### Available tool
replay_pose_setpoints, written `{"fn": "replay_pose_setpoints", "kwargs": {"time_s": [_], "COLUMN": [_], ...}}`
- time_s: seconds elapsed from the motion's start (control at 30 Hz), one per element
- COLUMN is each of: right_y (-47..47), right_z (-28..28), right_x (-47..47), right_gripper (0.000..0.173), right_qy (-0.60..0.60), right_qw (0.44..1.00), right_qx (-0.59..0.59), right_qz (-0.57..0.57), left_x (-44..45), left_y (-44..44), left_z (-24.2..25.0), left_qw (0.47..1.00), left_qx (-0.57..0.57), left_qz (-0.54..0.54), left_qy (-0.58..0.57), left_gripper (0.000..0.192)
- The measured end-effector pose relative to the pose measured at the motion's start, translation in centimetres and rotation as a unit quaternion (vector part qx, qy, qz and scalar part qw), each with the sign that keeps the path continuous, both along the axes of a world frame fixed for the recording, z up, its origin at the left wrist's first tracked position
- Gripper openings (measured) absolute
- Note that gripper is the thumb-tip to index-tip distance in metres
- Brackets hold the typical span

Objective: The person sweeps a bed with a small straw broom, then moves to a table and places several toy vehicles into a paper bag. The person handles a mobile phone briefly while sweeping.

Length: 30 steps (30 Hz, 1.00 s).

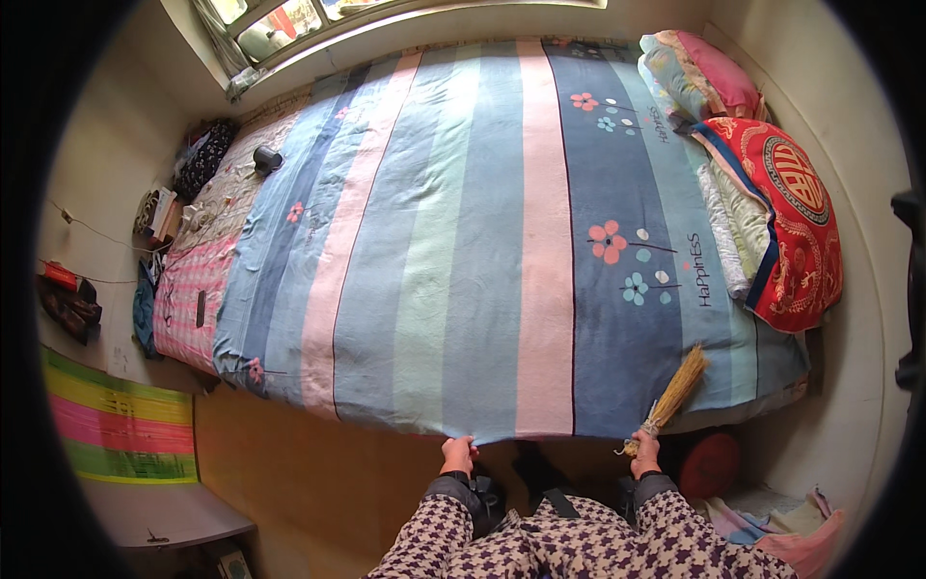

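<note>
A striped bed sheet (485,239) in blue, green and pink, printed with flowers and lettering, covers most of the bed before me. At its near edge, my left hand (459,456) pinches the sheet's hem between thumb and fingers. My right hand (644,453) is wrapped around the bound handle of a small straw hand broom (677,387). The broom's bristles point away from me and lie over the sheet's near right part. Shallow creases run across the middle and left of the sheet.
Right end: a folded red quilt (803,217) and stacked pillows (702,76). Left end: a dark cylindrical object (267,160), a pink checked cloth (192,304) and a black patterned bag (206,159). A low cabinet (173,514) stands left of me; a red round object (709,463) sits right.
</note>
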State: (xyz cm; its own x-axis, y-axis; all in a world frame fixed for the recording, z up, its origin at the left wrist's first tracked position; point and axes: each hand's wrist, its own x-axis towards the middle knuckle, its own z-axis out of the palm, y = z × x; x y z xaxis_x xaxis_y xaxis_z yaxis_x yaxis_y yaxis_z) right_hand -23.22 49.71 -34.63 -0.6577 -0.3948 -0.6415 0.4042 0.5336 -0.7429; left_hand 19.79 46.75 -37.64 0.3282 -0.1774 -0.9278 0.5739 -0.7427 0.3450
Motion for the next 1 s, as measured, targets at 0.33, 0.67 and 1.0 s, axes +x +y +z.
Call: {"fn": "replay_pose_setpoints", "kwargs": {"time_s": [0.33, 0.67, 1.0], "right_y": [1.7, -1.5, -5.4], "right_z": [2.1, 5.5, 8.7], "right_x": [-2.3, -6.7, 16.8], "right_gripper": [0.018, 0.043, 0.047], "right_qy": [0.074, 0.384, 0.176], "right_qw": [0.988, 0.902, 0.49], "right_qx": [0.036, 0.054, -0.069], "right_qz": [0.13, 0.188, 0.851], "left_x": [3.1, 13.8, 23.1], "left_y": [2.9, 5.1, 14.7], "left_z": [-0.6, 4.5, 10.8], "left_qw": [0.97, 0.995, 0.994], "left_qx": [0.095, 0.018, -0.029], "left_qz": [-0.225, -0.089, 0.037], "left_qy": [-0.016, -0.038, -0.094], "left_gripper": [0.008, 0.004, 0.013]}}
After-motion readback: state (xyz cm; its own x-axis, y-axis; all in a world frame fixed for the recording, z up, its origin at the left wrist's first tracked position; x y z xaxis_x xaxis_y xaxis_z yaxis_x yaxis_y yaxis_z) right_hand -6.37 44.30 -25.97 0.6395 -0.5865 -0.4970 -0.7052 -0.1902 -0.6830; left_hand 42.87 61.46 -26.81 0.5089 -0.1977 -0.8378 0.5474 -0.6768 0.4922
